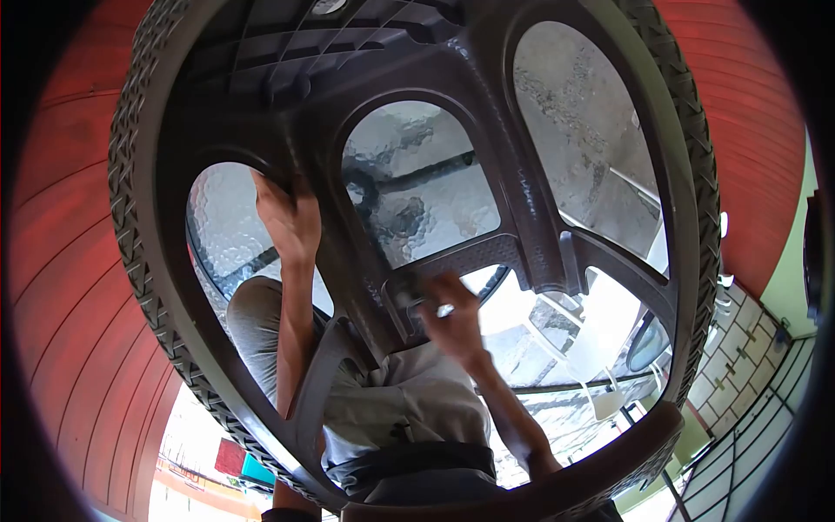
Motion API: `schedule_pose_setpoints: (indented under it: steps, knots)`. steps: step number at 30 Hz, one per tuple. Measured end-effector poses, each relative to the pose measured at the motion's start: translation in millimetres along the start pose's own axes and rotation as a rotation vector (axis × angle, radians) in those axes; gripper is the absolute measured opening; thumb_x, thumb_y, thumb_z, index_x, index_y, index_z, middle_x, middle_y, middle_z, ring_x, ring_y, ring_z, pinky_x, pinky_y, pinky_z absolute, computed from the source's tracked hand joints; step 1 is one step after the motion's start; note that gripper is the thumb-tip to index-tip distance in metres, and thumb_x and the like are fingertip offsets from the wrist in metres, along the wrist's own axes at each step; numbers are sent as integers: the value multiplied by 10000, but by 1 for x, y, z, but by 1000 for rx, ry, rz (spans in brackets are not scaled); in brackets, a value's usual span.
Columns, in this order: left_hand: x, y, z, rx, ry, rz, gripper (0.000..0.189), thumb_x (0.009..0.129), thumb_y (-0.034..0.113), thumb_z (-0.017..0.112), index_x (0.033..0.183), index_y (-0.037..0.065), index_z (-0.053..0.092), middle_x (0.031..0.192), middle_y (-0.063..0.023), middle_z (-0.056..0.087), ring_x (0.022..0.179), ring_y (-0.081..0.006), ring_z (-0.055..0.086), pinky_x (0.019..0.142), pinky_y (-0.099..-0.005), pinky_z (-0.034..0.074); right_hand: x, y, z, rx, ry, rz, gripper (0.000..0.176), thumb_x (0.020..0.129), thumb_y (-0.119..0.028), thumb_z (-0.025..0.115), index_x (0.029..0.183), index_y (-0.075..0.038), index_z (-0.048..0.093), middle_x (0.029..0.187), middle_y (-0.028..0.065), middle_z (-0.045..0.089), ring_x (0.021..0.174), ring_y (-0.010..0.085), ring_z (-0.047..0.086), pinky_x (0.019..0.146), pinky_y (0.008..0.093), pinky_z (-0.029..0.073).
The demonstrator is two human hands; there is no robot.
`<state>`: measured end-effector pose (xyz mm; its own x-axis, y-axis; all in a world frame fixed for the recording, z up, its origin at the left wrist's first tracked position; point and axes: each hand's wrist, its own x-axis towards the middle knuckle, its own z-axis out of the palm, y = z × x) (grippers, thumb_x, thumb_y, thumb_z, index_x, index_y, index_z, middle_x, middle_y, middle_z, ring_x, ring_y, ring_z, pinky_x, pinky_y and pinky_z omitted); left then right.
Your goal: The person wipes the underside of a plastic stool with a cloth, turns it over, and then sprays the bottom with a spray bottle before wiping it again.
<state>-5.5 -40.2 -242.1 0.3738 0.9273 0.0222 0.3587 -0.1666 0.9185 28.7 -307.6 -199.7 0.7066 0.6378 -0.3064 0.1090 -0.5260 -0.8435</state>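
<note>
- A brown molded plastic chair (pixel 417 96) fills the center of the frame, its woven-pattern rim (pixel 139 261) curving down the left and right sides.
- The chair looks stiff, fairly light for its bulk and hard to break; its smooth slats could slip if wet, while the textured rim should give better purchase. The solid bars between openings, or opposite sides of the rim, look the best holds.
- At left of center, the left hand (pixel 291 217) meets a slat beside an oval opening, fingertips lost in the dark plastic; whether it is closed cannot be told.
- Near center, the right hand (pixel 452 317) blurs beside the lower crossbar, fingers bent; whether it grips the dark patch at its fingertips is unclear.
- Gray trousers (pixel 417 400) show through the lower openings.
- Beyond lies rippled glass (pixel 417 139), with a white chair (pixel 596 348) at lower right.
- Red panels (pixel 70 287) flank the scene.
</note>
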Motion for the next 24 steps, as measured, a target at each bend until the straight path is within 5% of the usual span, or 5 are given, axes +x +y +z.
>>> schedule_pose_setpoints:
  steps: [5, 9, 10, 15, 24]
  knots:
    - [0, -7, -1, 39, 5, -25, 489, 895, -44, 521, 1381, -7, 478, 1156, -289, 675, 1085, -518, 634, 940, -405, 499, 10, 10, -42, -335, 336, 99, 260, 727, 87, 737, 976, 40, 677, 914, 181, 606, 770, 379, 651, 657, 441, 505]
    - [-1, -4, 0, 116, 37, 27, 501, 885, -52, 533, 1379, -42, 452, 1140, -314, 666, 1048, -551, 613, 923, -456, 500, 3, 23, 2, -368, 216, -46, 365, 750, 96, 685, 1111, 54, 641, 1102, 264, 580, 959, 479, 622, 788, 523, 511]
    - [-1, -5, 0, 164, 39, 24, 500, 883, -52, 535, 1373, -63, 435, 1127, -325, 662, 1028, -557, 609, 910, -480, 495, -1, 21, 16, -327, 234, -56, 263, 764, 131, 633, 1020, 66, 629, 1036, 246, 576, 905, 453, 628, 749, 497, 494]
    - [-4, -12, 2, 319, 52, 4, 505, 879, -44, 549, 1335, -154, 362, 1068, -368, 643, 950, -575, 598, 844, -569, 461, -26, -12, 48, -251, -54, -31, 452, 642, 155, 589, 1077, 40, 622, 1052, 234, 539, 991, 455, 588, 795, 510, 494]
    - [-1, -3, -2, 320, 16, -7, 513, 855, -53, 551, 1325, -147, 370, 1045, -369, 641, 920, -586, 595, 832, -569, 466, -73, 5, 27, -177, -267, -31, 463, 604, 133, 610, 1054, 27, 623, 1024, 200, 521, 949, 438, 585, 764, 499, 500]
